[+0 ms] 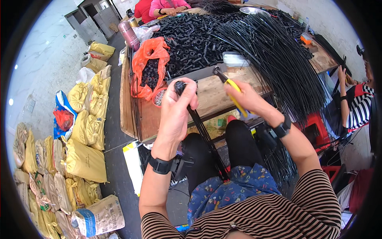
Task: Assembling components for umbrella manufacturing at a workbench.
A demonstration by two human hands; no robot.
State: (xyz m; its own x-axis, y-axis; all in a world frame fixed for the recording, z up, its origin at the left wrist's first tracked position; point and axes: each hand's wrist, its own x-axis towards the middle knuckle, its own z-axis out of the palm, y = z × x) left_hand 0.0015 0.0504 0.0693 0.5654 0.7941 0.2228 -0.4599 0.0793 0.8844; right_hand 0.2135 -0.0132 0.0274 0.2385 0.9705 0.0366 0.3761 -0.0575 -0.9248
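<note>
My left hand (177,104) is closed round the upper end of a bundle of thin black rods (203,133), with a dark rounded end piece (180,85) at its top. The bundle slants down across my lap. A short bit of fine wire seems to stick out near the thumb. In my right hand (247,98) is a pair of pliers (234,85) with yellow handles, its dark jaws pointing up and left, apart from the bundle. Between and beyond the hands lies the bare front strip of the wooden table (207,92).
Black plastic parts (195,44) are heaped on the table, with long black rods (278,59) at right. A red plastic bag (148,59), a small tub of metal bits (160,97) and a clear box (235,59) stand near. Yellow sacks (85,157) line the left wall. Co-workers sit at the far side and right.
</note>
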